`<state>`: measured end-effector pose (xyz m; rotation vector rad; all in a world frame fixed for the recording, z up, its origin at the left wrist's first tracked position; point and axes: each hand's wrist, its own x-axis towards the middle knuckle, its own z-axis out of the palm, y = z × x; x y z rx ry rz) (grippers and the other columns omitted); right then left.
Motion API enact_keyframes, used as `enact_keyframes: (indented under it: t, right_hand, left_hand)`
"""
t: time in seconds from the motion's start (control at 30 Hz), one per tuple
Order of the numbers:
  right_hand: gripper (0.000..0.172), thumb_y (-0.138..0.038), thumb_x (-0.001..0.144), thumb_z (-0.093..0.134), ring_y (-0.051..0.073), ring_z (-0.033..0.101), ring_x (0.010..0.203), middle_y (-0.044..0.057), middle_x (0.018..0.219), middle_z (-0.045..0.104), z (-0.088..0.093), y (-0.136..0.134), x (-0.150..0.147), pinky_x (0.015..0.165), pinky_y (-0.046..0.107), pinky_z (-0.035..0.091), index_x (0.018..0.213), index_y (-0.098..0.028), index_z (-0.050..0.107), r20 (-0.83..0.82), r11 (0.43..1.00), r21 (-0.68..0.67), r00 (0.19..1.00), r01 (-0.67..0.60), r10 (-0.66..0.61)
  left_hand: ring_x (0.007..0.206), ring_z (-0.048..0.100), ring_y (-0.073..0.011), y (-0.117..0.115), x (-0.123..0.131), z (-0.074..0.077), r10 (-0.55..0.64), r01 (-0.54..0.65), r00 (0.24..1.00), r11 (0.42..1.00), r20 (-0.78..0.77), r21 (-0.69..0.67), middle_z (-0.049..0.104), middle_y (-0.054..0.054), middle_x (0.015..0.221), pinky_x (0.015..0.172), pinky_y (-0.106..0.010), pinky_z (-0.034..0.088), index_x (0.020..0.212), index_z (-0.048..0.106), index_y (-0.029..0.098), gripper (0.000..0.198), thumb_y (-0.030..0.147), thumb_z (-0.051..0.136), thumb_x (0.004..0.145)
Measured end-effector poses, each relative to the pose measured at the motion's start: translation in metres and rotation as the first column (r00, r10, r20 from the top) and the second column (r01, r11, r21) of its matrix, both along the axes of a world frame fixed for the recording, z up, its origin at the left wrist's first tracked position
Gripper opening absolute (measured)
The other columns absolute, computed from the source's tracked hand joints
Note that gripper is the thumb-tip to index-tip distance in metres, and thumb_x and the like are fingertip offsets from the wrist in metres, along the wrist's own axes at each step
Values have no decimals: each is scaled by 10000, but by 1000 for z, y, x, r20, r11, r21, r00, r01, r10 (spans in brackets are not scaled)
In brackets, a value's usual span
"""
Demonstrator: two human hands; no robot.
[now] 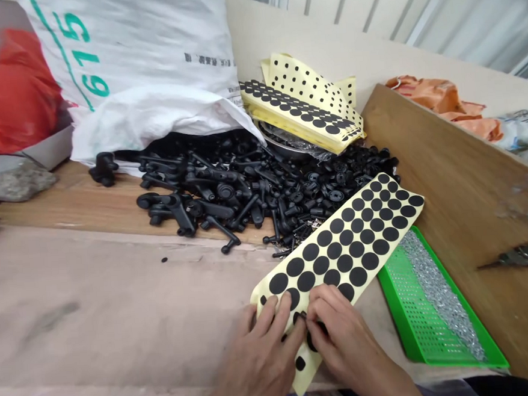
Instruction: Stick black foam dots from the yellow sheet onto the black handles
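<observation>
A yellow sheet of black round stickers (346,246) lies on the desk (95,306). Left hand (261,355) presses flat on its near end, fingers spread. Right hand (341,337) pinches one sticker there. Green tray (408,326) sits just beside; black plastic parts (245,193) lie behind.

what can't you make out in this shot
Head view:
- Whatever the left hand and right hand pick at on the sticker sheet: covered by their fingers.
- Metal bowl: mostly under stacked sheets.
- Tool at the right edge: blurred.
- Silvery bits in the green tray: too small to identify.
</observation>
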<state>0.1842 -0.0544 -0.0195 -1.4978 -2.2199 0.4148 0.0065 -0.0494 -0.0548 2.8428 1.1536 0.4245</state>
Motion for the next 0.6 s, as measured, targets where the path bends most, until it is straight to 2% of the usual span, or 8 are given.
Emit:
enact_keyframes:
  t: [0.13,0.23,0.3,0.37,0.43,0.53,0.6]
  right_hand:
    - [185,-54,829,414,176,506,726,21,753,531,4,-3,0,673,322,440,723,-204,435,-107,999,-41,994,-21,17]
    - [188,-41,817,433,178,540,755,17,765,569,4,-3,1,681,313,458,739,-213,436,-157,995,-84,986,-59,45]
    - [200,-27,799,440,183,564,777,22,777,600,3,-2,4,683,308,480,749,-220,441,-181,992,-85,980,-98,81]
    - [208,-19,767,458,187,588,796,24,782,629,2,0,6,698,309,503,738,-225,447,-223,989,-68,968,-131,113]
    - [208,-21,739,481,191,611,836,27,796,654,1,2,9,734,314,521,713,-227,460,-284,987,-79,952,-142,115]
    - [191,-41,724,513,195,634,873,36,829,678,1,5,14,755,317,535,677,-224,487,-377,978,-153,923,-144,77]
    - [187,-45,721,530,198,645,882,38,853,689,0,6,18,768,325,535,669,-222,504,-418,970,-194,907,-143,50]
  left_hand:
    - [1163,455,-305,-3,2,-8,-7,5,998,999,57,34,524,-74,1344,929,-470,272,1150,563,240,281,294,500,881]
    - [1133,489,-266,-1,-5,-16,-31,2,968,993,248,118,606,-37,1225,954,-441,270,1008,615,267,202,251,455,886]
    - [1116,510,-239,5,-17,-16,-22,-37,931,988,363,153,633,-46,1156,973,-433,269,972,619,271,268,171,386,885]
    - [1122,512,-236,20,-31,-6,11,-88,918,980,397,176,626,-75,1159,977,-432,299,1037,603,256,338,109,349,870]
    - [1126,512,-259,42,-44,12,75,-151,936,968,345,200,603,-112,1196,942,-420,365,1117,578,213,337,119,359,878]
    - [1055,548,-297,81,-50,41,265,-289,952,943,154,163,590,-167,1196,859,-427,442,1160,566,132,329,166,363,904]
    - [966,584,-308,102,-45,54,348,-345,937,933,-16,102,609,-181,1134,786,-434,474,1137,583,110,326,175,366,902]
